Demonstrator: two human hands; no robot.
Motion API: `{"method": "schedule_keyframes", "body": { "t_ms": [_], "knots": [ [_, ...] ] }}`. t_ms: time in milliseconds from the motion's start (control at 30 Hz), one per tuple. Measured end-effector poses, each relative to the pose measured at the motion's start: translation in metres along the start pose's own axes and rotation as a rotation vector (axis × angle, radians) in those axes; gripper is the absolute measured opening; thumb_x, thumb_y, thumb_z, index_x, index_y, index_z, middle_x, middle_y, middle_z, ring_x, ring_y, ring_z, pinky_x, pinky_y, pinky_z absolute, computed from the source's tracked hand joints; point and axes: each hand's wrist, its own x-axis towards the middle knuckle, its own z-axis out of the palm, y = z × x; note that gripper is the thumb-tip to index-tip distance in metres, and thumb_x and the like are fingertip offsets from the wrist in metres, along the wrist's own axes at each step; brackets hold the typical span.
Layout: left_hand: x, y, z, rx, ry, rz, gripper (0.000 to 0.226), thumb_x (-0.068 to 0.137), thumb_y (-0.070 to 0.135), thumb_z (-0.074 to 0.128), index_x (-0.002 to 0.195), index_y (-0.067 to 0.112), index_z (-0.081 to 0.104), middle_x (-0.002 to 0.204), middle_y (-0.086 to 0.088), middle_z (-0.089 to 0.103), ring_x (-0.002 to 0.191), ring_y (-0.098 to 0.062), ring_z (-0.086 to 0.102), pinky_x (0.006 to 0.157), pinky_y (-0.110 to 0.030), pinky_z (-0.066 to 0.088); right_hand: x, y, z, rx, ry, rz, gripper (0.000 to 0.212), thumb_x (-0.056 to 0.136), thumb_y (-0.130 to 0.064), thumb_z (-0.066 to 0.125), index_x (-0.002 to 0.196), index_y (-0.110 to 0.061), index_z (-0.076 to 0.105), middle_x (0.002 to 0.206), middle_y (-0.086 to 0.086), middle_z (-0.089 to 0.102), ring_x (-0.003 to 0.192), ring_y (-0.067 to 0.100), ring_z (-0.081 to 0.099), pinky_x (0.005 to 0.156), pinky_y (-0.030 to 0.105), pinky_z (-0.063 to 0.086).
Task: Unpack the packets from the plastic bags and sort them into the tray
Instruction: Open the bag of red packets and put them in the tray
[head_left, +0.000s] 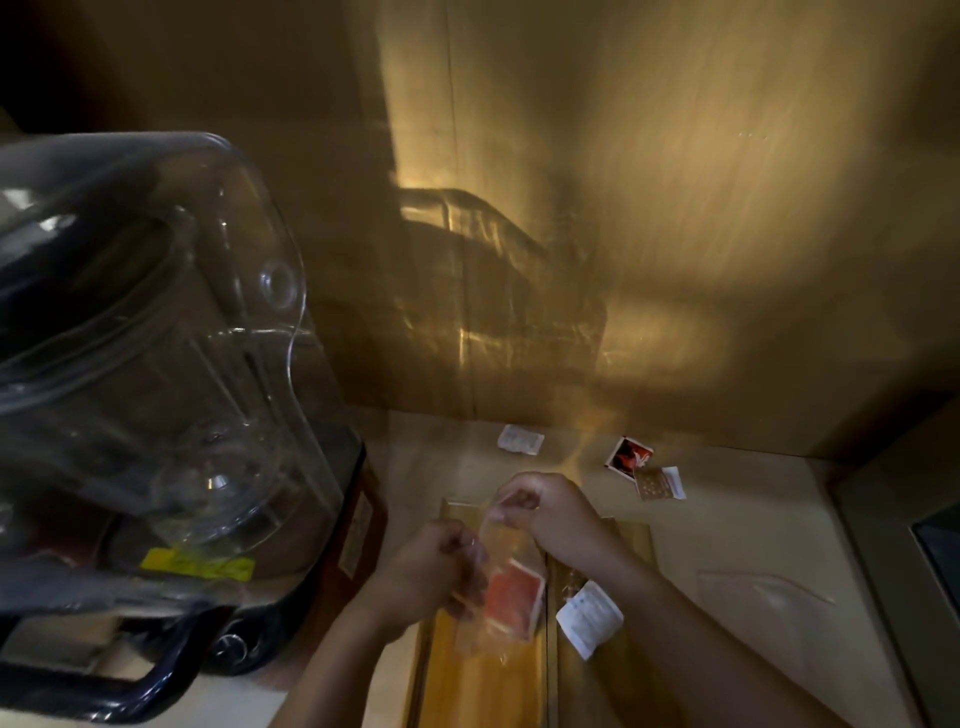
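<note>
Both hands hold a clear plastic bag (491, 551) over a wooden tray (467, 686). My left hand (434, 569) grips the bag's left side. My right hand (550, 512) pinches its top edge. An orange-red packet (511, 597) shows through the bag's lower part. A white packet (589, 618) lies in the tray's right compartment, just under my right forearm. On the counter beyond lie a white packet (520, 439), a red and black packet (629, 453) and a brown packet (660, 483).
A large blender with a clear jar (150, 364) and dark base (104, 680) fills the left side, close to my left arm. An empty clear plastic bag (763, 590) lies on the counter at right. A wooden wall (675, 234) closes the back.
</note>
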Motion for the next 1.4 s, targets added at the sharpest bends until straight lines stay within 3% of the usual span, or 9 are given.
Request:
{"method": "schedule_keyframes", "body": {
  "t_ms": [100,167,267,433,633,767,1067,1200,1400],
  "knots": [
    [-0.003,-0.005,0.002,-0.263,0.028,-0.062,0.021,0.090,0.000,0.048,0.074,0.005,0.062,0.063,-0.006,0.067,0.056,-0.011,0.065,0.052,-0.026,0.055,-0.008,0.002,0.013,-0.067,0.133,0.014,0.031,0.078,-0.021,0.068,0.108,-0.015,0.059,0.097,-0.005,0.056,0.094,0.012,0.055,0.080,0.025,0.045],
    [-0.004,-0.005,0.003,-0.384,0.066,-0.098,0.018,0.089,0.003,0.052,0.075,0.004,0.065,0.060,-0.005,0.069,0.054,-0.012,0.065,0.051,-0.025,0.055,-0.015,-0.002,0.015,-0.021,0.140,0.013,0.022,0.079,-0.023,0.067,0.098,-0.014,0.060,0.091,-0.003,0.057,0.087,0.012,0.055,0.071,0.021,0.043],
    [-0.005,-0.005,0.008,-0.428,0.124,-0.105,0.015,0.085,0.006,0.059,0.072,0.006,0.068,0.057,-0.003,0.069,0.051,-0.010,0.064,0.048,-0.021,0.053,-0.028,-0.003,0.014,0.130,-0.061,0.026,0.019,0.078,-0.026,0.069,0.086,-0.011,0.061,0.076,-0.002,0.060,0.069,0.007,0.058,0.060,0.017,0.046],
    [-0.005,-0.010,0.018,-0.455,0.174,-0.121,0.011,0.078,0.015,0.069,0.068,0.012,0.066,0.066,-0.003,0.066,0.065,-0.012,0.063,0.054,-0.022,0.052,-0.039,-0.001,0.013,0.002,-0.179,0.014,0.025,0.068,-0.032,0.076,0.080,-0.025,0.055,0.077,0.004,0.065,0.067,0.020,0.066,0.061,0.035,0.055],
    [-0.008,-0.019,0.024,-0.488,0.121,-0.080,0.016,0.080,0.021,0.068,0.066,0.014,0.063,0.061,0.000,0.062,0.062,-0.010,0.058,0.055,-0.022,0.048,-0.047,-0.003,0.013,-0.007,-0.183,0.027,0.004,0.079,-0.012,0.062,0.083,-0.013,0.060,0.067,0.004,0.068,0.057,0.013,0.068,0.062,0.037,0.057],
    [-0.011,-0.020,0.030,-0.357,0.186,0.085,0.018,0.083,0.014,0.063,0.066,0.011,0.062,0.056,0.002,0.059,0.053,-0.006,0.054,0.050,-0.016,0.045,-0.052,-0.002,0.015,-0.023,-0.171,0.058,0.010,0.084,-0.010,0.055,0.085,-0.003,0.061,0.069,0.010,0.069,0.056,0.018,0.067,0.061,0.042,0.057],
    [-0.015,-0.031,0.026,-0.155,0.187,0.175,0.021,0.085,0.013,0.061,0.064,0.015,0.060,0.057,0.001,0.056,0.053,-0.006,0.052,0.048,-0.017,0.042,-0.057,0.000,0.016,-0.143,-0.186,0.079,0.019,0.085,-0.018,0.055,0.067,-0.018,0.060,0.054,0.001,0.065,0.048,0.017,0.065,0.057,0.041,0.056],
    [-0.018,-0.032,0.029,-0.031,0.254,0.163,0.021,0.085,0.015,0.061,0.064,0.015,0.057,0.056,0.003,0.052,0.054,-0.011,0.050,0.054,-0.028,0.043,-0.058,-0.003,0.023,-0.279,-0.066,0.032,0.016,0.080,-0.019,0.059,0.068,-0.009,0.060,0.063,0.007,0.061,0.054,0.015,0.058,0.055,0.033,0.048],
    [-0.035,-0.029,0.020,0.354,0.526,0.109,0.023,0.079,0.025,0.058,0.059,0.021,0.048,0.064,-0.002,0.059,0.068,-0.024,0.061,0.063,-0.036,0.049,-0.064,-0.002,0.016,-0.514,0.164,0.071,0.030,0.078,-0.022,0.056,0.051,-0.022,0.042,0.060,0.002,0.054,0.060,0.018,0.052,0.055,0.029,0.037]
  ]
}}
